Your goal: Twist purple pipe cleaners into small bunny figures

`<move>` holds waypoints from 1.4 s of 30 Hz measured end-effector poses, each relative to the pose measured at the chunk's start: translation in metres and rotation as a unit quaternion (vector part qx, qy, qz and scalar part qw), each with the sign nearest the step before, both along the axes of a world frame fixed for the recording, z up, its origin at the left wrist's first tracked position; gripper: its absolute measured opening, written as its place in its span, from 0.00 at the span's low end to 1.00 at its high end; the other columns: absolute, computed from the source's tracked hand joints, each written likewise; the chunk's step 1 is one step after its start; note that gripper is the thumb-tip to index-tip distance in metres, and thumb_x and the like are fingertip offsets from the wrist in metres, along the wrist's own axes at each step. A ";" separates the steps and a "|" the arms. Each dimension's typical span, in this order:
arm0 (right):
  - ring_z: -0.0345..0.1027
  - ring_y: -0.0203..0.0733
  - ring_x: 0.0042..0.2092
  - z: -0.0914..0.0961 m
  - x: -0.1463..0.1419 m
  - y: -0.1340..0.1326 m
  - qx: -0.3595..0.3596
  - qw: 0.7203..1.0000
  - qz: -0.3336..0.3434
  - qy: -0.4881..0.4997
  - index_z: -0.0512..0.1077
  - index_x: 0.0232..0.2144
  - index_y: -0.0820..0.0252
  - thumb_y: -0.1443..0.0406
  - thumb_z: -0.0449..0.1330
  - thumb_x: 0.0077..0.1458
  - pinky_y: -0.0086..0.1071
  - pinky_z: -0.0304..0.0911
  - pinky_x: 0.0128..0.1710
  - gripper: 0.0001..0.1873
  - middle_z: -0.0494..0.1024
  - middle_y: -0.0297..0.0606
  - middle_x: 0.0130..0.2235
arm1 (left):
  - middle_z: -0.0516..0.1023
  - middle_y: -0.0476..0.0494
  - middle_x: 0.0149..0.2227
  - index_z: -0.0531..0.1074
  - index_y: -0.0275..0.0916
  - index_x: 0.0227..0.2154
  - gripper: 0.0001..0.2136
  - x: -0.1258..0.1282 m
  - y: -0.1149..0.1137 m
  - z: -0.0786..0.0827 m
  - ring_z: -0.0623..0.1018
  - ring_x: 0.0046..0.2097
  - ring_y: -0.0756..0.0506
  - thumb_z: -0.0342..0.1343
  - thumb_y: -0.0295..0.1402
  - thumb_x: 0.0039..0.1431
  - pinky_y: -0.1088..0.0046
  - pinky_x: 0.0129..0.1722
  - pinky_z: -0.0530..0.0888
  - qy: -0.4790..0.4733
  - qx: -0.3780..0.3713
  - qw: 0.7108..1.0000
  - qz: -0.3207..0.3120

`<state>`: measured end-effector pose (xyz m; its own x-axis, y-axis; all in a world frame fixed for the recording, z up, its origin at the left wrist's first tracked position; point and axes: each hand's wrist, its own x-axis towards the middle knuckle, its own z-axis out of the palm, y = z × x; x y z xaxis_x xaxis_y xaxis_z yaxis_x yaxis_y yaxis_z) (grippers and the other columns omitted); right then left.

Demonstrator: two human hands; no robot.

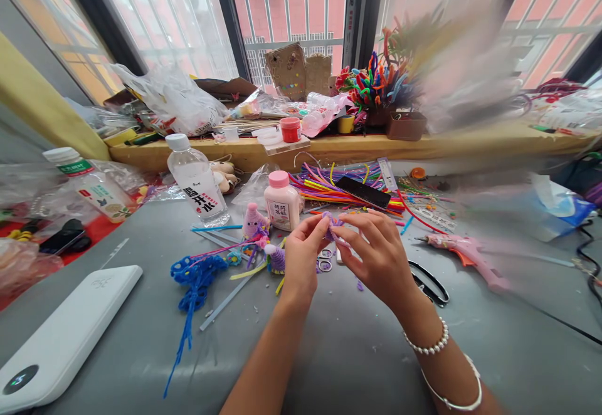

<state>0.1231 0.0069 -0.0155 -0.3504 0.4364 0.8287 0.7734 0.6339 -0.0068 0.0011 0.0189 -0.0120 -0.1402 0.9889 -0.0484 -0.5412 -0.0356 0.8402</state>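
Between my two hands is a small purple fuzzy piece, apparently bent pipe cleaner (333, 222). My left hand (303, 252) pinches it from the left, thumb and index finger together. From the right, the fingers of my right hand (376, 249) close on the same piece; part of it is hidden behind them. Below the hands lie scissors (325, 261), only the handles showing. Just left of my left hand are a purple pipe-cleaner figure (276, 258) and a pink one (254, 219). A blue pipe-cleaner shape (195, 277) rests farther left.
A pink glue gun (470, 258) lies on the right with its cord trailing. Behind the hands are a pink-capped bottle (282, 200), a water bottle (197, 180), a bundle of pipe cleaners (320, 186) and a phone (362, 192). A white power bank (70, 333) lies front left.
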 end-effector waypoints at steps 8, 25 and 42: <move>0.66 0.42 0.41 0.003 0.001 0.000 0.017 1.000 0.011 0.006 0.72 0.39 0.61 0.70 0.57 0.51 0.42 0.59 0.48 0.11 0.76 0.42 0.39 | 0.75 0.49 0.26 0.74 0.34 0.25 0.07 0.002 -0.003 0.002 0.73 0.29 0.53 0.62 0.30 0.39 0.78 0.32 0.70 0.009 0.002 1.000 0.001; 0.65 0.46 0.45 0.004 0.002 -0.001 -0.007 0.996 0.023 0.081 0.72 0.35 0.58 0.71 0.58 0.50 0.44 0.62 0.45 0.09 0.71 0.43 0.44 | 0.75 0.49 0.26 0.73 0.34 0.26 0.09 -0.003 -0.004 0.007 0.74 0.29 0.53 0.63 0.28 0.38 0.77 0.33 0.71 -0.007 -0.005 0.999 -0.038; 0.70 0.36 0.28 0.010 0.004 -0.007 -0.266 0.897 0.067 0.347 0.72 0.28 0.60 0.68 0.57 0.49 0.31 0.67 0.31 0.03 0.77 0.36 0.28 | 0.76 0.49 0.27 0.73 0.35 0.26 0.09 0.005 -0.004 0.001 0.75 0.30 0.52 0.64 0.28 0.38 0.74 0.35 0.72 -0.038 -0.006 0.999 0.018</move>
<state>0.1267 0.0000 -0.0059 0.0909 0.8276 0.5538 0.3835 0.4842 -0.7865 0.0059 0.0151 -0.0114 -0.1703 0.9828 -0.0718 -0.6026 -0.0462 0.7967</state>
